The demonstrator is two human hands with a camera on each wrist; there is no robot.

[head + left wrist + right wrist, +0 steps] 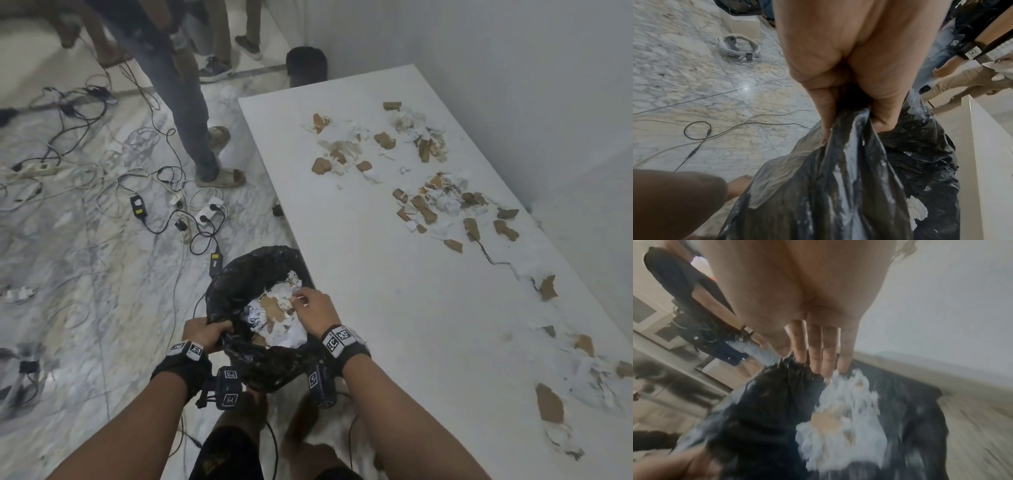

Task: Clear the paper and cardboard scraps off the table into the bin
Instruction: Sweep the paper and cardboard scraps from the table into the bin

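From above, the left hand (202,334) has a clenched grip on the black bin bag (239,274) rim beside the surface (394,291), where scraps (428,205) lie scattered. Its wrist view shows fingers (824,104) bunching the plastic (838,186). The right hand (818,321) hangs released, fingers straight, over scraps in the bag (842,418).

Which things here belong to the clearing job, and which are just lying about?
Job: scraps on the table; black bin bag, gripped by left hand; right hand open over scraps inside.

Lying about: floor cables, headset, second black bin.
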